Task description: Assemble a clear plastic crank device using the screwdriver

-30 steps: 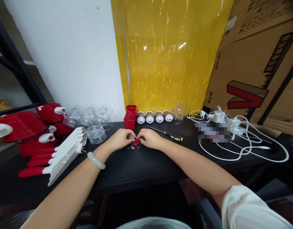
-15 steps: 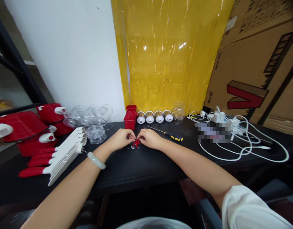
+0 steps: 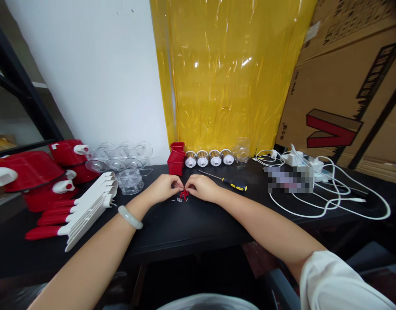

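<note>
My left hand point(image 3: 167, 187) and my right hand point(image 3: 200, 187) meet fingertip to fingertip over the black table point(image 3: 185, 224). Both are closed in a pinch around small red plastic parts point(image 3: 184, 195); their exact kind is too small to tell. Just below the fingers, several small screws point(image 3: 179, 199) lie on the tabletop. A screwdriver point(image 3: 233, 184) with a blue and yellow handle rests to the right of my right hand, its shaft pointing up and left. Red plastic bins point(image 3: 176, 162) stand behind my left hand.
Red housings point(image 3: 33, 172) and white parts with red handles point(image 3: 88, 211) lie at left, beside clear plastic cups point(image 3: 130, 181). Several cylindrical motors point(image 3: 202, 158) line the back. White cables point(image 3: 330, 206) sprawl at right, before a large cardboard box point(image 3: 340, 94).
Almost nothing has shifted. Both hands stay in the same place, with only a slight movement of the fingertips at the red parts.
</note>
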`<state>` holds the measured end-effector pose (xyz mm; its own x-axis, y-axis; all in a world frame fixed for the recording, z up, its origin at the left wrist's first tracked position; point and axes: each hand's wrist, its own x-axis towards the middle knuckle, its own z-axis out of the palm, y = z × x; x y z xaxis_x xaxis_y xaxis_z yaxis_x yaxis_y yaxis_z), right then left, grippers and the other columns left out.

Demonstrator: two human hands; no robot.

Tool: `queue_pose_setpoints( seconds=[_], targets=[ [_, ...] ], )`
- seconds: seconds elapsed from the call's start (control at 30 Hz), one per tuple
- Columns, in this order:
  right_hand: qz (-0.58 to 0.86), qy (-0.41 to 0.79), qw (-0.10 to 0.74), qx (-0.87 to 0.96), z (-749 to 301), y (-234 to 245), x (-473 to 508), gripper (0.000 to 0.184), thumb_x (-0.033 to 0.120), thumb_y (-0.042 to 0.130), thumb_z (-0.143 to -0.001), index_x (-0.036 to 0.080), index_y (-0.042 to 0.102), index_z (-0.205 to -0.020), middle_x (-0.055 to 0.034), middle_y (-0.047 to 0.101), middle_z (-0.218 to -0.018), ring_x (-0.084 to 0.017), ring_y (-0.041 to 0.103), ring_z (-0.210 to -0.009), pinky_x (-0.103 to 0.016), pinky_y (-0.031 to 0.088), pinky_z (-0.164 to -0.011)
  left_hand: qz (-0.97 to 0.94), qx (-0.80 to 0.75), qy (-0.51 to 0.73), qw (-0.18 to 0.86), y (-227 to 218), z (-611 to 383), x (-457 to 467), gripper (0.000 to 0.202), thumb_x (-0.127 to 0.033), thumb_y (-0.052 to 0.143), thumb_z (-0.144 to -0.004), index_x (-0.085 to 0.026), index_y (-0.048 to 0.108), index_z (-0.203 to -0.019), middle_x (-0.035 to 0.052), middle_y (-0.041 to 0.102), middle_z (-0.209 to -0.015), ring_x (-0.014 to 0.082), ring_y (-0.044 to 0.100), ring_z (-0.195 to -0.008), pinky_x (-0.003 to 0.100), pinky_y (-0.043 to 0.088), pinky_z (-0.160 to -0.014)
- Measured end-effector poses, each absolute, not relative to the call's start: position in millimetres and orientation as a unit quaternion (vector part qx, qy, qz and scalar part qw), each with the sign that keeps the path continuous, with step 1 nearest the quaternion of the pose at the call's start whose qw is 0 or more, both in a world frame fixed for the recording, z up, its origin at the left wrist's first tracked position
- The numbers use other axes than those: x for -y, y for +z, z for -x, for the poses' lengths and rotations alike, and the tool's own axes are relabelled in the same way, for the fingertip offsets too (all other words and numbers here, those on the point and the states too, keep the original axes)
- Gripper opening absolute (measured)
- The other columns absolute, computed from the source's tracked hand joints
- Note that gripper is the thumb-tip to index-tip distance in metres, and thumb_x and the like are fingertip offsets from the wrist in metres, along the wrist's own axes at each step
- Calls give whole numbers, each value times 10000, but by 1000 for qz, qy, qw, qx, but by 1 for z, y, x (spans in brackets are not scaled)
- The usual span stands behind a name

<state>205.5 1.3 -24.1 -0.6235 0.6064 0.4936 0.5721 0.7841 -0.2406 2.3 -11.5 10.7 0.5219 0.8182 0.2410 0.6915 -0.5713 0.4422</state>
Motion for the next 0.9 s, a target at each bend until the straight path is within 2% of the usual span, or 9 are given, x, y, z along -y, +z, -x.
queue_pose_setpoints(
  seconds=[0.4,0.63,0.8,0.9],
  targets=[
    [341,23,272,900,-206,-25,-2,91,174,643,-842,169,724,-882,-39,649,-867,-132,593,-793,-233,428,-722,-877,-421,211,96,11,-2,10,188,-315,595,-813,-181,725,-826,48,726,-849,167,669,-789,274,497,-767],
    [348,16,263,900,-208,-28,-6,72,219,669,-842,170,713,-872,-39,640,-862,-137,587,-802,-239,420,-727,-862,-431,258,71,10,4,7,268,-347,584,-830,-158,703,-979,83,723,-960,185,673,-854,303,515,-817],
    [349,21,269,897,-208,-29,-8,79,242,670,-853,171,704,-843,-44,647,-869,-140,595,-822,-245,422,-750,-818,-507,273,-8,46,20,19,307,-401,533,-862,-175,686,-1002,83,731,-1027,217,674,-926,323,498,-846],
    [350,23,272,896,-208,-31,-9,98,261,673,-858,170,699,-832,-45,646,-873,-136,595,-823,-242,420,-754,-769,-604,201,-62,79,45,36,382,-509,539,-847,-187,672,-1004,81,736,-981,247,666,-882,342,478,-782]
  ],
)
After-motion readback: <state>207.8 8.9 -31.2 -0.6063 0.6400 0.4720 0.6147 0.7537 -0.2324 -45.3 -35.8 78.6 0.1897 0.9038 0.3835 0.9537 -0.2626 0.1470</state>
